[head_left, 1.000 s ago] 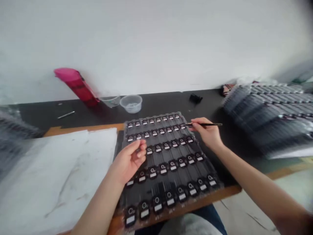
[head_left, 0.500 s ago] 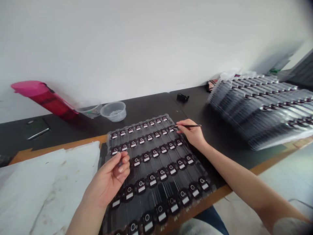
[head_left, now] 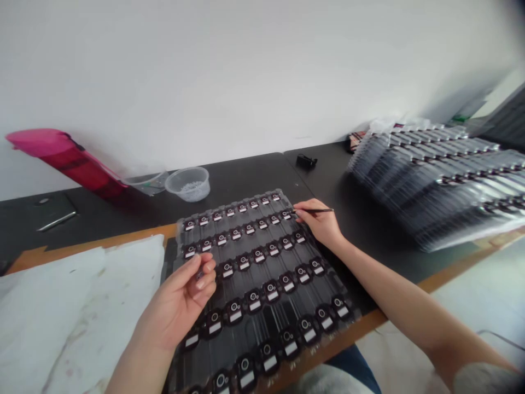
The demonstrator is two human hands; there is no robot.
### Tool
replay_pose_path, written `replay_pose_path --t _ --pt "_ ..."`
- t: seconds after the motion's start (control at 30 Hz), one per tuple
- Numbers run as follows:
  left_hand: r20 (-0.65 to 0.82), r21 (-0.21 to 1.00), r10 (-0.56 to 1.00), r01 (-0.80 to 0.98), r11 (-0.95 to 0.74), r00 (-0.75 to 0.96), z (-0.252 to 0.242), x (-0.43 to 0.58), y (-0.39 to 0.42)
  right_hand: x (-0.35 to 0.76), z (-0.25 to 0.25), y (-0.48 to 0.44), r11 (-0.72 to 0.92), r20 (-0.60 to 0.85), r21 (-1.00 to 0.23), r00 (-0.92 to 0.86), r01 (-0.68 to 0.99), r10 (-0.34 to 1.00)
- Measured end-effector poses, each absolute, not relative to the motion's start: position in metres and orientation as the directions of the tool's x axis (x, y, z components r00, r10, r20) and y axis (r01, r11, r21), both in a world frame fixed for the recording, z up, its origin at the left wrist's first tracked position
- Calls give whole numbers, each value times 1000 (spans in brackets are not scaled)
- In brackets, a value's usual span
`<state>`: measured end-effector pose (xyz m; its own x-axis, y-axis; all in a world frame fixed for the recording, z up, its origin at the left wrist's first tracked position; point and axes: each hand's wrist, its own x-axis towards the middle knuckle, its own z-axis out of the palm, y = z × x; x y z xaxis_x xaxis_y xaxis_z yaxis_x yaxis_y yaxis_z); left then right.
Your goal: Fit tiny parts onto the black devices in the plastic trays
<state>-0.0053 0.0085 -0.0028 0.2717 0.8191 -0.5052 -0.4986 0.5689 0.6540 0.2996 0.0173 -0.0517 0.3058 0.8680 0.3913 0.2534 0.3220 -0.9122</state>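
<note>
A clear plastic tray (head_left: 246, 246) lies in front of me, with rows of small dark parts, each bearing a ring and a white rectangle. My right hand (head_left: 318, 219) is at the tray's far right corner, gripping a thin dark stick-like tool (head_left: 322, 210). Its tip reaches a part (head_left: 286, 215) at the right end of the second row; whether they touch is unclear. Over the tray's left side, my left hand (head_left: 188, 295) is curled palm up, thumb against fingers. A tiny dark spot shows between them, too small to name.
Behind the tray stands a clear plastic tub (head_left: 187, 184) of small pale bits. A red and pink pouch (head_left: 77, 164) leans at the left. Stacked trays (head_left: 426, 180) fill the right side. White sheets (head_left: 82, 306) cover the left front; a black object (head_left: 307, 161) lies near the wall.
The view has shifted slightly, so the pouch, tub and tray sit a little further left. Both hands keep nearly the same pose, the right still holding the tool at the same part.
</note>
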Motion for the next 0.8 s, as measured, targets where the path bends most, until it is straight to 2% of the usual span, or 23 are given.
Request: replay_pose_path --t 0.8 --pt "-497 669 825 -486 562 270 -2 -4 9 299 -52 18 298 379 -912 300 282 875"
